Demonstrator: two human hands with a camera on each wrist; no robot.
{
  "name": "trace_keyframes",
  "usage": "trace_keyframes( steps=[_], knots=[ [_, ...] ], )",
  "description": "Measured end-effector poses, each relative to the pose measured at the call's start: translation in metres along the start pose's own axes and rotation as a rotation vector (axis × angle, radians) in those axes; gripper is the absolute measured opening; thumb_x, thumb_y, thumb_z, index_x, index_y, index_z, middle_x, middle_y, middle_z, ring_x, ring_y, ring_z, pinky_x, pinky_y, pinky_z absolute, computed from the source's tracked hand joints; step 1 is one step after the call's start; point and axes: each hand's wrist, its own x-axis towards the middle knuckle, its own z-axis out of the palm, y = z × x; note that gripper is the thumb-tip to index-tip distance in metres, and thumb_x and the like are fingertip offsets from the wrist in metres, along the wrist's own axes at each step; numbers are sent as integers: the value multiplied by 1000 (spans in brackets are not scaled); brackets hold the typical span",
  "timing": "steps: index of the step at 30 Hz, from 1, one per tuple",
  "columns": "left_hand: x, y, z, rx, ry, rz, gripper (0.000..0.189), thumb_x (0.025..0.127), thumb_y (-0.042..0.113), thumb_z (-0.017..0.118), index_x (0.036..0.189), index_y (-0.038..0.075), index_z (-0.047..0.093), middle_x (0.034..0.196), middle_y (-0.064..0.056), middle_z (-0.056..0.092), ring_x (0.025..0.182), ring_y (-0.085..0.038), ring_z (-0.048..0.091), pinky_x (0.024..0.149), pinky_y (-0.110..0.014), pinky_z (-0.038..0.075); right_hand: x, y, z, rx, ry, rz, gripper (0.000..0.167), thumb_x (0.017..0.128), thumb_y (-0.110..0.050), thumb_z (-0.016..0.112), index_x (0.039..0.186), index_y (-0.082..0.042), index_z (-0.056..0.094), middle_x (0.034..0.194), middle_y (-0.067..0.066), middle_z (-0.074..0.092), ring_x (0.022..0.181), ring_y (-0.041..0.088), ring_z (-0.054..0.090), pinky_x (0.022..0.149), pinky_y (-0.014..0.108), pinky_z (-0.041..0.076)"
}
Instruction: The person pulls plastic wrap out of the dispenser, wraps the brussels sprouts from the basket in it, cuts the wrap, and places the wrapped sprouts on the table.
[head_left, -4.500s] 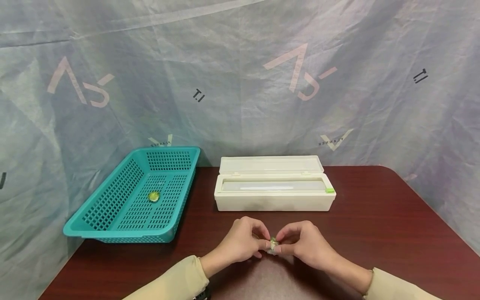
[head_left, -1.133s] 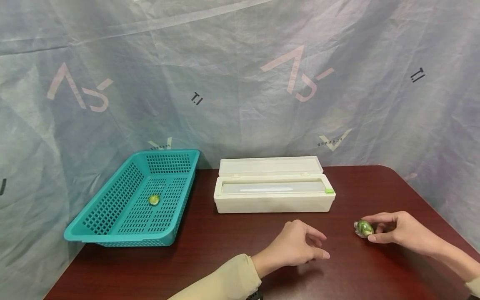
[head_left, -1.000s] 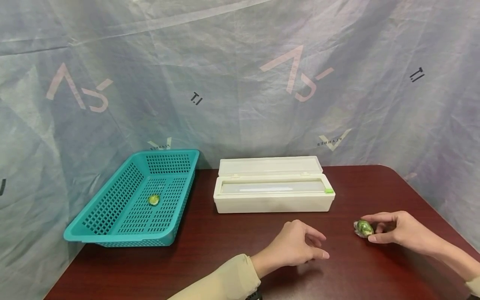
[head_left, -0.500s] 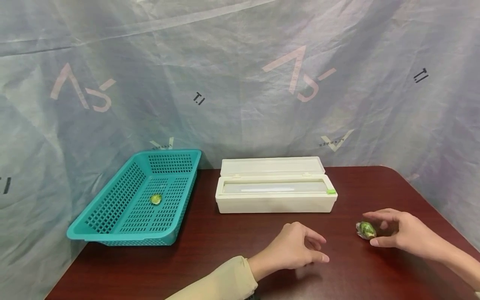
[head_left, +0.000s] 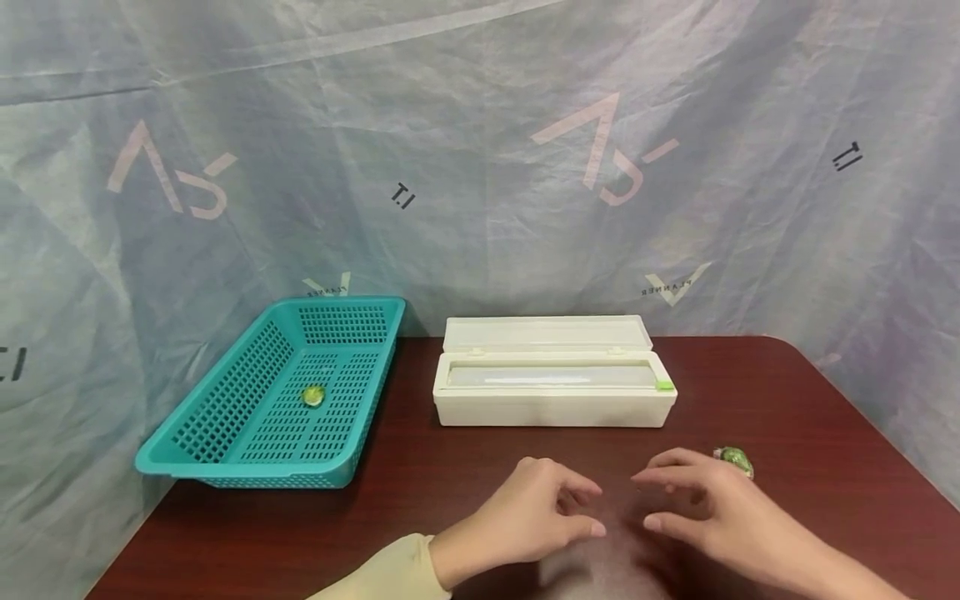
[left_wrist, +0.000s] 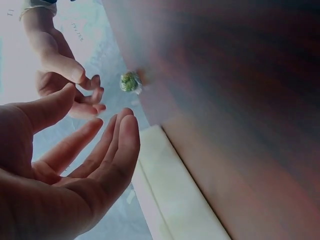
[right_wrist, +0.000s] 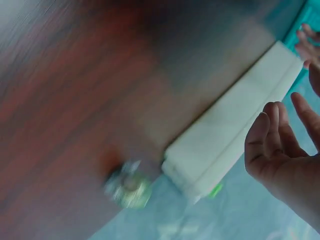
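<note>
A small green Brussels sprout in crinkled clear plastic wrap lies on the right part of the table, partly hidden behind my right hand. That hand is apart from it, fingers loosely bent and holding nothing. Facing it across a narrow gap, my left hand hovers over the middle of the table with thumb and fingers spread. Both palms look bare in the wrist views, where the wrapped sprout appears beyond the fingers. Behind the hands stands a white cling film box, lid raised, film roll visible inside.
On the left sits a teal plastic basket with a slotted floor, holding one small yellow-green sprout. A green cutter slider is at the box's right end. A grey printed curtain hangs behind the dark red table.
Both hands were working on the wrapped sprout mid-table. My right hand then put it down on the right, let go and came back leftward; my left hand has shifted slightly left.
</note>
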Motion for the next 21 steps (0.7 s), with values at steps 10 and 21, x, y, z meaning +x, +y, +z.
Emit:
trace_keyframes(
  steps=[10,21],
  knots=[
    [-36,-22,-23,-57,73,-57,30,90,16,85,117,3,79,105,0,78,82,4,66,72,-17,54,9,-10,33,83,-21,-118,18,93,-16,83,108,-24,79,103,-11,69,86,5,63,66,26,52],
    [-11,-71,-84,221,541,-110,28,93,12,82,120,6,79,116,-8,73,109,-26,67,92,-45,55,54,18,-3,-204,241,-29,30,83,-7,89,112,-11,80,93,-10,66,70,2,53,60,25,47]
  ],
)
